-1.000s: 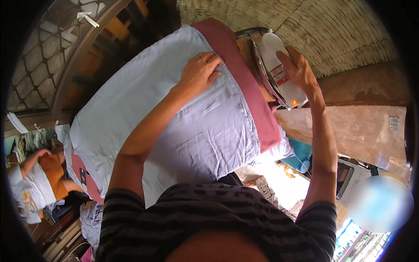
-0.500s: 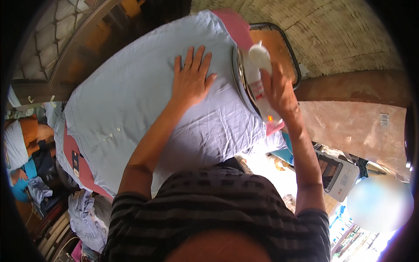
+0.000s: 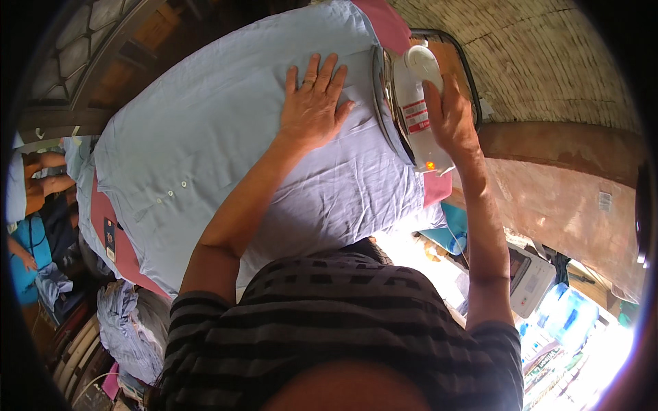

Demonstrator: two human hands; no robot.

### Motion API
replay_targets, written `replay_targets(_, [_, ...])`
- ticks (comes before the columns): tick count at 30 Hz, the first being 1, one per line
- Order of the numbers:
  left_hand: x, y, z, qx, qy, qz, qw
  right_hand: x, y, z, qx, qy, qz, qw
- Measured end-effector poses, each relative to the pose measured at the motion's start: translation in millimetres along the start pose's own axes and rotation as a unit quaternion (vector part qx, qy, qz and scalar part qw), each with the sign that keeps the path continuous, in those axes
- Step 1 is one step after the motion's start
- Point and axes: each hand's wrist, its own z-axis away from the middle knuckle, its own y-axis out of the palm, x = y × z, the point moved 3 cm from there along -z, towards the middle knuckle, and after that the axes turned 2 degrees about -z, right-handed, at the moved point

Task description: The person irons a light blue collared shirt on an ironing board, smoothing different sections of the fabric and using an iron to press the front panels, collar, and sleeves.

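A light blue shirt (image 3: 226, 103) lies spread over a padded board with a red-pink cover (image 3: 130, 264), its small white buttons toward the left. My left hand (image 3: 312, 106) rests on the cloth with fingers spread, holding nothing. At the right end of the board, my right hand (image 3: 449, 120) is closed around the handle of a white clothes iron (image 3: 415, 96). Its shiny metal edge faces left, and an orange light glows near its rear. Fine creases run through the cloth between my left forearm and the iron.
A black-framed brown panel (image 3: 449, 58) lies beyond the iron. Crumpled grey-blue cloth (image 3: 127, 329) is piled at lower left. Another person's arm (image 3: 51, 185) shows at the far left. A grey-white appliance (image 3: 531, 281) and a blue water bottle (image 3: 572, 315) are at lower right.
The whole view has shifted slightly, so the shirt appears higher. Both hands keep nearly the same places, the left flat on the cloth and the right on the iron, which looks sharper now.
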Motion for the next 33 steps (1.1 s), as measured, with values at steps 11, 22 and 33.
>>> replay_targets(11, [7,-16,-40,0.048,0.028,0.059,0.997,-89,-75,-1,0.070,0.229,-0.006,0.971])
replay_targets(22, [29,19,-142,0.070,0.215,-0.053,0.973,-175,-39,-41,-0.019,-0.122,0.127,0.984])
replay_targets(33, [53,6,-168,0.119,0.213,-0.039,0.969,-67,-26,16,-0.109,0.000,0.239,0.965])
